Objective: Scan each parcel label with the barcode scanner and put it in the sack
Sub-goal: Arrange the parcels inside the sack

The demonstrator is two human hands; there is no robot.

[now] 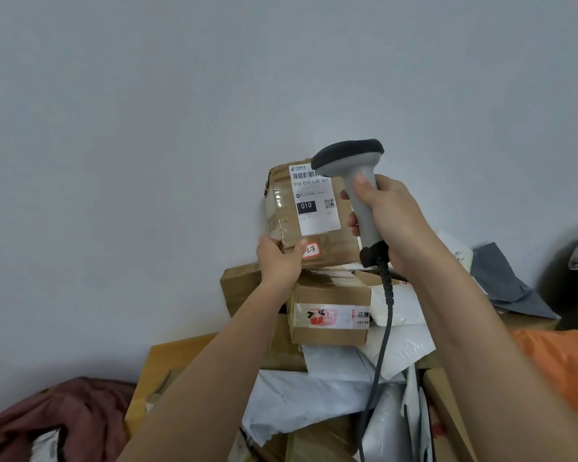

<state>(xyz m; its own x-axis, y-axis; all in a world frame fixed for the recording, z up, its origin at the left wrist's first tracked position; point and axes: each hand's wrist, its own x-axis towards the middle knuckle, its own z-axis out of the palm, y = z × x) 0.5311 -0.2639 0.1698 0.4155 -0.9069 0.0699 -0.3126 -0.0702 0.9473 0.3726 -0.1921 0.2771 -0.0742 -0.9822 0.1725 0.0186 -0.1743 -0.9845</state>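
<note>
A brown cardboard parcel wrapped in clear tape is held upright before the pale wall, its white label facing me. My left hand grips its lower left corner, thumb on the front face. My right hand grips the handle of a grey barcode scanner, whose dark head sits at the label's top right corner, over the barcode's end. The scanner's cable hangs down over the pile. A dark red sack lies at the lower left with a parcel inside.
Below my hands lies a heap of parcels: a taped brown box, white and grey poly mailers, a flat cardboard sheet. An orange bag and a grey mailer sit at the right.
</note>
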